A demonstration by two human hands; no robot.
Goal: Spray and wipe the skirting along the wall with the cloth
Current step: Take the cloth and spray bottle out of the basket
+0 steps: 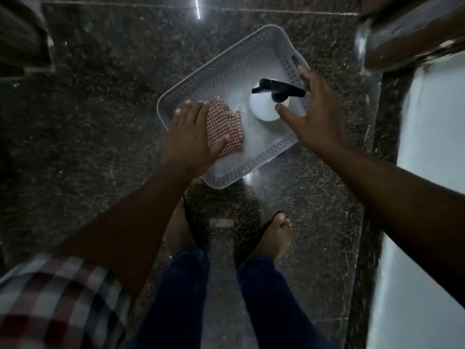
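Lying on the dark floor [100, 109], one basket [221, 71] is holding one cloth [226, 122] and one bottle [266, 107]; the cloth is being covered by the open left hand [193, 137], the bottle neared by the spread right hand [317, 114].

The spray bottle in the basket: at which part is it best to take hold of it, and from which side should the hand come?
Probably grip the neck just under the black trigger head of the spray bottle, coming from above on the right, where the right hand hovers open. The bottle stands upright in the basket, so its wide white body is harder to wrap.
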